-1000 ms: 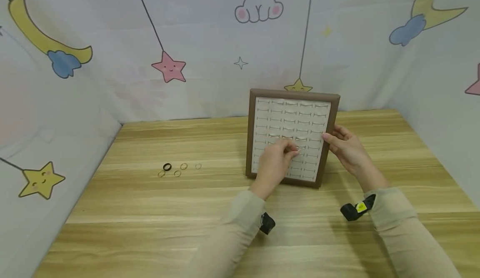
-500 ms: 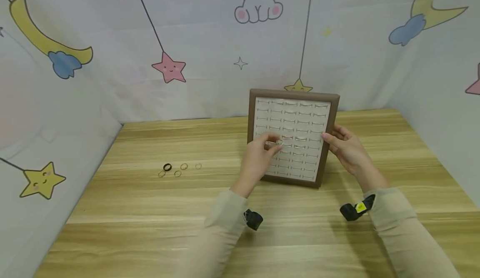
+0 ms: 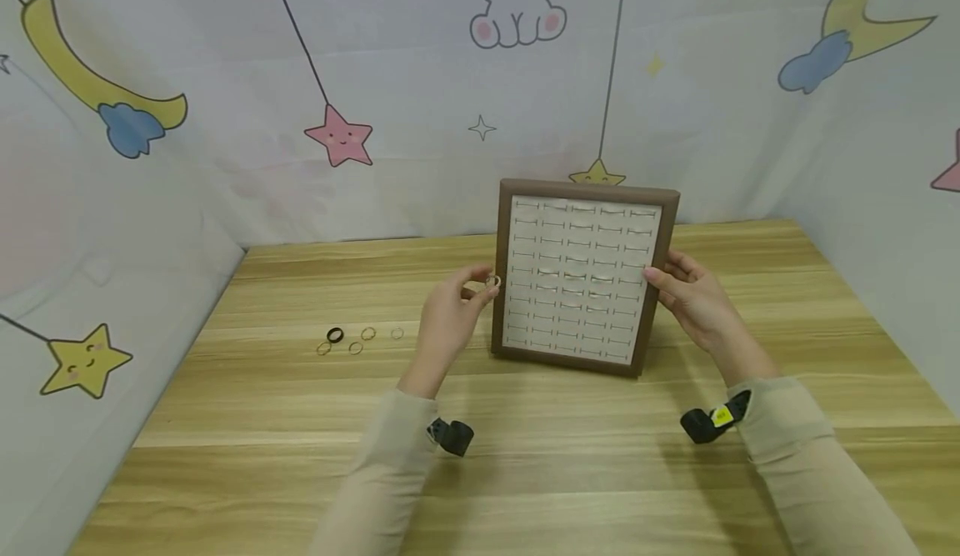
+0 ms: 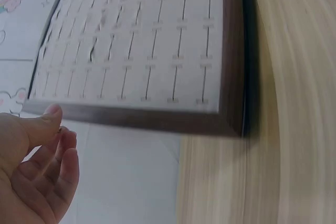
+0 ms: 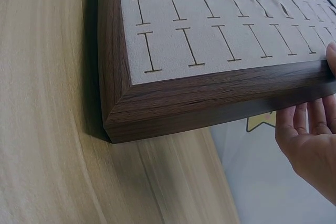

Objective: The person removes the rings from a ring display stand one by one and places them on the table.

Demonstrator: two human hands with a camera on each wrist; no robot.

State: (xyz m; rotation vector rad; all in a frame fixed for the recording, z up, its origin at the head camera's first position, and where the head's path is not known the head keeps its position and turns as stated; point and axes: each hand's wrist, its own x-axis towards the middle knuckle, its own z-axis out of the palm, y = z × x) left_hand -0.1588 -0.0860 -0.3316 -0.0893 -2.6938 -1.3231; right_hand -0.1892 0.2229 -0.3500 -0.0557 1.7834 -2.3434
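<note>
A ring display board (image 3: 573,323) with a brown wood frame and rows of slits in its pale pad stands tilted back on the table. My right hand (image 3: 692,296) grips its right edge, thumb on the front and fingers behind; the right wrist view shows the fingers (image 5: 310,124) along the frame's side. Just off the board's left edge, my left hand (image 3: 450,310) pinches a small ring (image 3: 492,282) between thumb and fingertips. In the left wrist view the left hand (image 4: 39,166) mostly hides that ring. No ring shows in the slits, several of which gape slightly.
On the left of the wooden table (image 3: 300,456) lie a black ring (image 3: 335,335) and several thin rings, such as a gold ring (image 3: 368,333) and a silvery ring (image 3: 397,333). A patterned cloth backdrop (image 3: 420,81) rises behind and at both sides.
My left hand has drawn away from the middle of the board to its left edge, bringing the ring with it. The right hand and the board have stayed in place.
</note>
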